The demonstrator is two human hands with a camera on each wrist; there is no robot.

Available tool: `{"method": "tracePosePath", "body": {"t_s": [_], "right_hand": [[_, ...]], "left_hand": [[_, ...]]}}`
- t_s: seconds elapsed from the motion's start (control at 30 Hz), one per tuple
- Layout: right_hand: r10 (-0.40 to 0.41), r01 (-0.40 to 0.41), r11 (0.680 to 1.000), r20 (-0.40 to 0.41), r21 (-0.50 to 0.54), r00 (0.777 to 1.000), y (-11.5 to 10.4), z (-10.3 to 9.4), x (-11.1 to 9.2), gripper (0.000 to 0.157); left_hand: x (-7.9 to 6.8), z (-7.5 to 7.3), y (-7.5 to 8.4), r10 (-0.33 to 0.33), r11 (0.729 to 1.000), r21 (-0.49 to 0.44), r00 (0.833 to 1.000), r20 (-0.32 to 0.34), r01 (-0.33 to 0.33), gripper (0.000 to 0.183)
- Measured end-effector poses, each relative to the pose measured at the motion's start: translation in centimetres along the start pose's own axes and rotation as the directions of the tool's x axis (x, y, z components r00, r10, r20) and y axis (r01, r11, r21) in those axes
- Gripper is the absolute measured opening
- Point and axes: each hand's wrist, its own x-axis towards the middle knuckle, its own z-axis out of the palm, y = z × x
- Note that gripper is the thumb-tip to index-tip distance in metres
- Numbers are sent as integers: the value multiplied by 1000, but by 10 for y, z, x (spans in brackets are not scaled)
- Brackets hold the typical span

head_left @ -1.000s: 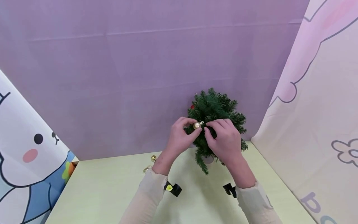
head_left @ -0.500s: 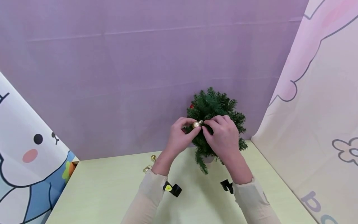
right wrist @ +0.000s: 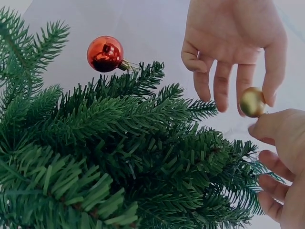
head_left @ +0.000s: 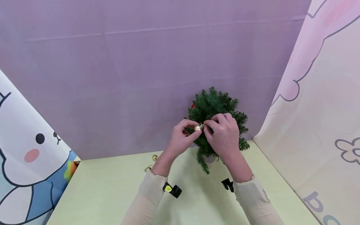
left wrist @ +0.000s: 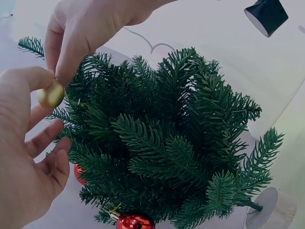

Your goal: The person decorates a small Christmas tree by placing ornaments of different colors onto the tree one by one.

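A small gold Christmas ball is in front of a green artificial Christmas tree. My left hand pinches the ball between thumb and index finger, its other fingers loosely bent in the left wrist view. At the ball's top end, thumb and fingertips of my right hand pinch the hanging loop, which they mostly cover. In the right wrist view the gold ball is between both hands, just beyond the branch tips. A shiny red ball with a gold cap lies against the branches there.
Two more gold ornaments, one a round ball, lie on the pale table beside the left forearm. More red shows low on the tree as a red ball. The tree's round base stands near the purple backdrop.
The right hand has shifted slightly up and left, its fingertips closing in on the ball's loop. The left hand keeps its pinch, and the ball has tilted a little.
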Motion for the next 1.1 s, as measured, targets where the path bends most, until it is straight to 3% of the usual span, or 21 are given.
{"method": "tracePosePath", "body": {"t_s": [0.13,0.23,0.37,0.57,0.9,1.0,1.1], "right_hand": [[-21,22,1000,-70,7,997,2,0,1,7],[-65,67,998,-94,21,993,4,1,4,5],[-142,146,989,-91,38,986,7,1,7,3],[-223,229,970,-77,76,972,10,2,12,8],[-257,272,942,-102,196,961,18,-2,16,7],[-261,278,939,-103,204,960,21,-3,17,9],[-265,281,937,-99,208,959,23,-4,18,10]], "left_hand": [[-1,-1,0,-44,999,4,999,11,44,21],[-1,-2,2,-87,995,61,995,56,83,25],[1,-3,8,-137,984,131,985,109,123,32],[10,-6,23,-157,976,171,982,108,137,31],[27,-10,35,-167,984,86,967,192,153,18],[32,-8,37,-184,982,69,966,183,174,19],[35,-7,39,-177,984,38,976,130,174,20]]}}
